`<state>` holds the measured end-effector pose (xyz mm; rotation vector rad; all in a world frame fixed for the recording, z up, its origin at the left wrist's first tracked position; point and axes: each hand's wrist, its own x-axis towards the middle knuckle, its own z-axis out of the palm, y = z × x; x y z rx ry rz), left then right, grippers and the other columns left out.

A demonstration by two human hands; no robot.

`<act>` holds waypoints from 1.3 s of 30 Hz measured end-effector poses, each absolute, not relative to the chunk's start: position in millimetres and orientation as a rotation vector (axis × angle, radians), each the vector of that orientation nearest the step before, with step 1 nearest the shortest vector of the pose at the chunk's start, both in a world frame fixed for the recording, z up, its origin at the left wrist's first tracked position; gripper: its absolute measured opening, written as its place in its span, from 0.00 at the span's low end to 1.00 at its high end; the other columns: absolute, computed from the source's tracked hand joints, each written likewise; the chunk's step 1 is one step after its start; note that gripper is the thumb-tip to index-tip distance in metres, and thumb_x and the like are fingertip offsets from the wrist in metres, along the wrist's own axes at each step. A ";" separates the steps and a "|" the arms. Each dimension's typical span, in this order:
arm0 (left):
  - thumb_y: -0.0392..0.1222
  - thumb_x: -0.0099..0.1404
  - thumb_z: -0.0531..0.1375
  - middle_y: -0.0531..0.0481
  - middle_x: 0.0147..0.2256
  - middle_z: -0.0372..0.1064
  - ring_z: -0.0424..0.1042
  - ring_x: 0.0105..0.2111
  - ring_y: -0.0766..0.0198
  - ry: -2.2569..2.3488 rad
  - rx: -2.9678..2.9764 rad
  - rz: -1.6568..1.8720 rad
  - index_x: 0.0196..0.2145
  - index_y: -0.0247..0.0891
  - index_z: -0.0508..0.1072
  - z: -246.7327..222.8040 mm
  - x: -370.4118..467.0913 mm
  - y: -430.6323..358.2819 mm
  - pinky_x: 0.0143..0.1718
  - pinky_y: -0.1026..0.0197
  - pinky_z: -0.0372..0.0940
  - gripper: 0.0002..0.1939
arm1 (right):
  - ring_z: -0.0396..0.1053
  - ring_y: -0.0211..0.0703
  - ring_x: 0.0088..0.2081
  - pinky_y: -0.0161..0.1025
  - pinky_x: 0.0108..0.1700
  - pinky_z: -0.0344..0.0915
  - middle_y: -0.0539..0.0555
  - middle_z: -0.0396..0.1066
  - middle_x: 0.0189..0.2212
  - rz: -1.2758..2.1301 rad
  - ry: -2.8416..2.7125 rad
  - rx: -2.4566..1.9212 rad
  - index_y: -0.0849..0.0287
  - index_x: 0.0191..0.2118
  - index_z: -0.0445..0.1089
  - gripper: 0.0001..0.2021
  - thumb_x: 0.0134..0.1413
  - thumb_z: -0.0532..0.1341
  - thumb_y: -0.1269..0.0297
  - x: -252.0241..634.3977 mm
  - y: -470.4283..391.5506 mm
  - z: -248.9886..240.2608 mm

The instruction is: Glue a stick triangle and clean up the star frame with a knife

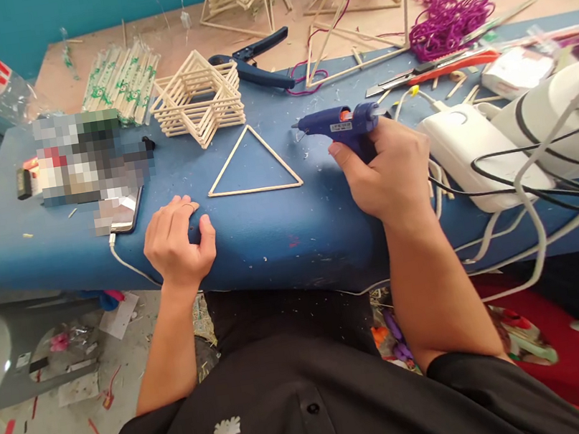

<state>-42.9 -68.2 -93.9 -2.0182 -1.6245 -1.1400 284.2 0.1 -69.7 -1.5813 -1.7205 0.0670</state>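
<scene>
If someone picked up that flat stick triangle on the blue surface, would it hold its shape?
The stick triangle is probably very light: three thin sticks. It looks joined only at its corners, so it may flex or snap apart if squeezed. Lying flat, it should slide, not roll.

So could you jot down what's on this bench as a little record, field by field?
Setting: blue padded bench, craft clutter behind
Right hand: grips a blue glue gun, nozzle pointing left
Left hand: rests on the bench, holding nothing
Between the hands: flat stick triangle
Behind the triangle: stacked stick frame
Tools further back: blue pliers, orange-handled cutter
Supplies: wrapped stick bundles, purple cord
Right edge: white devices with cables
</scene>
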 end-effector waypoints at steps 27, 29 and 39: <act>0.40 0.71 0.62 0.40 0.46 0.87 0.86 0.50 0.45 -1.536 -2.016 -1.112 0.45 0.39 0.81 -91.7 -43.7 -69.2 0.54 0.47 0.77 0.09 | 0.77 0.63 0.42 0.53 0.46 0.71 0.65 0.79 0.38 -0.014 -1.659 -1.666 0.60 0.44 0.76 0.15 0.65 0.63 0.53 277.5 3.4 -68.1; 0.39 0.71 0.62 0.40 0.46 0.87 0.86 0.50 0.45 -1.515 -2.019 -1.110 0.46 0.39 0.81 -90.2 -43.1 -69.4 0.54 0.48 0.77 0.09 | 0.78 0.64 0.43 0.53 0.46 0.71 0.66 0.80 0.39 0.001 -1.664 -1.659 0.61 0.46 0.77 0.16 0.65 0.62 0.52 276.8 2.9 -66.7; 0.37 0.72 0.62 0.37 0.45 0.86 0.87 0.49 0.42 -1.472 -2.005 -1.074 0.45 0.36 0.80 -87.6 -41.6 -69.5 0.52 0.47 0.77 0.08 | 0.79 0.68 0.46 0.55 0.48 0.70 0.70 0.81 0.41 0.072 -1.715 -1.793 0.61 0.42 0.76 0.17 0.67 0.58 0.52 273.2 4.1 -62.1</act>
